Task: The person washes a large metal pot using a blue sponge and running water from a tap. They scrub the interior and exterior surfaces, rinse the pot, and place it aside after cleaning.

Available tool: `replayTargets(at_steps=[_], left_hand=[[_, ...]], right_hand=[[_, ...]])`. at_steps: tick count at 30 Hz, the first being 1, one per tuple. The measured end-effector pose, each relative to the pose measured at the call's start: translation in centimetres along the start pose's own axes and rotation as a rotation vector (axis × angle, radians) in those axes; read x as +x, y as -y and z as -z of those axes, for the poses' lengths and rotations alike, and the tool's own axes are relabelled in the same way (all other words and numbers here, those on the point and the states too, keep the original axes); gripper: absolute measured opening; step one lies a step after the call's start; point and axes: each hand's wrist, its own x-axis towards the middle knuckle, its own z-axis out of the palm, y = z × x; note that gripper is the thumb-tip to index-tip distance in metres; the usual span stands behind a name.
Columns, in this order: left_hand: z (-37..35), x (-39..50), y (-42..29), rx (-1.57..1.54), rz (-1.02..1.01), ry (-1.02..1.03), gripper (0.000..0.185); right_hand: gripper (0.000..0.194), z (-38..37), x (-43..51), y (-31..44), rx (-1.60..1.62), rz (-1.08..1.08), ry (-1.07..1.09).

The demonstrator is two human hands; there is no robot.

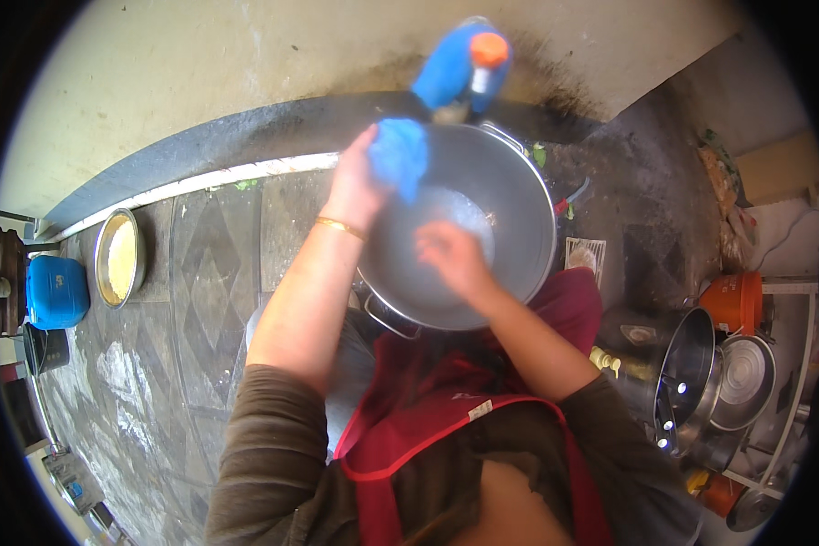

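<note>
A large metal stockpot point(519, 205) stands upright before me, its mouth facing up and a loop handle on either side. My left hand point(358, 177) grips a crumpled blue cloth point(399, 153) at the pot's left rim. Over the pot's mouth hovers my right hand point(454, 256), with its fingers loosely bent and nothing visible in them; motion blurs it. The pot's bottom looks pale and shiny, and I cannot tell whether it holds liquid. Just beyond the rim is a blurred blue container point(440, 72) with an orange cap point(489, 50).
At left on the tiled floor are a metal basin point(136, 269) of yellowish food and a blue jerrycan point(58, 292). To my right lie a big metal pot point(689, 355), an orange bucket point(727, 300), a pump bottle point(604, 360) and a white rack point(802, 355). A stained wall point(280, 54) rises behind the stockpot.
</note>
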Motion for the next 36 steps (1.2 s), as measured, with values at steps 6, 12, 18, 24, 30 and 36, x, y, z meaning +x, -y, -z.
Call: replayTargets(at_steps=[6,12,18,24,30,36], left_hand=[[-3.7,-3.3,1.4,0.451,-0.531,-0.330,0.023],[-6.6,-6.3,1.7,0.499,-0.783,-0.472,0.027],[-5.7,-8.5,0.5,0.284,-0.542,-0.017,0.033],[-3.0,-5.4,-2.6,0.302,-0.766,-0.603,0.036],[-0.8,-8.5,-1.7,0.357,-0.906,-0.918,0.030],[-4.5,-23.0,4.7,0.212,-0.838,-1.288,0.026]], right_hand=[[0.018,-6.2,-4.9,0.1,-0.491,0.025,0.357],[0.045,-7.8,-6.4,1.2,-0.730,0.018,0.557],[0.075,-6.9,-5.1,0.1,-0.414,-0.311,0.658],[0.076,-9.9,-5.2,0.2,-0.430,-0.484,0.549],[0.043,-9.9,-6.6,0.6,-0.522,-0.703,0.214],[0.021,-5.6,-7.2,6.4,-0.487,-0.669,0.065]])
